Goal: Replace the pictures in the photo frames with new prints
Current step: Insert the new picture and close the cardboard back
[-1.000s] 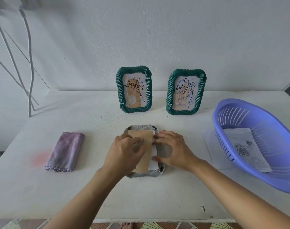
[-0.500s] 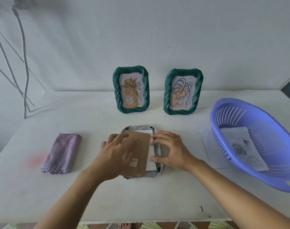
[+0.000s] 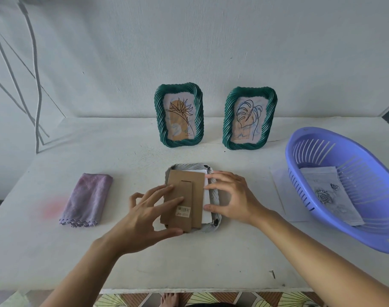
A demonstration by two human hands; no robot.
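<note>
A grey-white photo frame (image 3: 214, 196) lies face down at the table's middle. Its brown cardboard backing (image 3: 185, 191), with a fold-out stand and a barcode sticker, is shifted to the left and lifted off the frame. My left hand (image 3: 144, 213) grips the backing's left and lower edges. A white sheet (image 3: 206, 214) shows under the backing at its right. My right hand (image 3: 231, 197) rests on the frame's right side with fingers on the white sheet. Two green frames stand at the back, one with a flower print (image 3: 179, 115), one with a leaf print (image 3: 249, 118).
A folded purple cloth (image 3: 87, 199) lies at the left. A blue plastic basket (image 3: 353, 185) at the right holds a grey rose print (image 3: 328, 193). A white sheet (image 3: 282, 191) lies beside the basket. The wall stands behind the frames; a small screw (image 3: 273, 273) lies near the front edge.
My left hand has pulled the cardboard backing leftward off the frame, uncovering its stand and barcode sticker and more of the white sheet. My right hand stays on the frame's right side.
</note>
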